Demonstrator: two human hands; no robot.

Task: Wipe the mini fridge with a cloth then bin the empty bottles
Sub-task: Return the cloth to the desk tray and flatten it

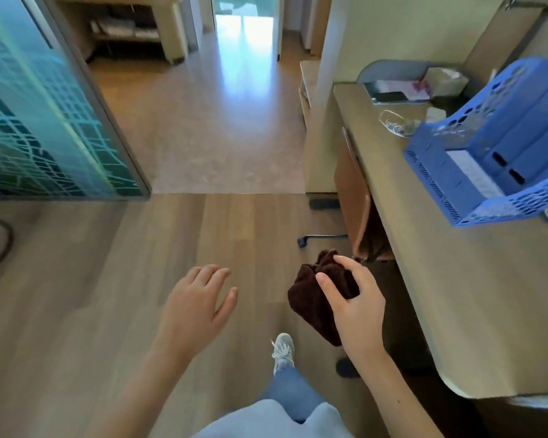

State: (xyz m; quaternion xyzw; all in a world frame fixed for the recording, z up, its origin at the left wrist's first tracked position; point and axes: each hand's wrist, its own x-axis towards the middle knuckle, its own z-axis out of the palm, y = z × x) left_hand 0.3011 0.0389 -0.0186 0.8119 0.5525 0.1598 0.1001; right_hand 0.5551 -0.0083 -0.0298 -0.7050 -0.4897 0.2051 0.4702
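1. Cloth (pixel 314 303) hangs bunched in our right hand (pixel 355 306), fingers (pixel 345 263) curled over its top, above the floor (pixel 108 279) beside the worktop (pixel 456 279).
2. Our left hand (pixel 196 306) is empty, its fingers loosely spread, just left of the cloth.
3. We see no fridge or bottles; judging by this, finding them comes next.

one cloth (pixel 317 298), one blue basket (pixel 494 147), one shoe (pixel 283 349)
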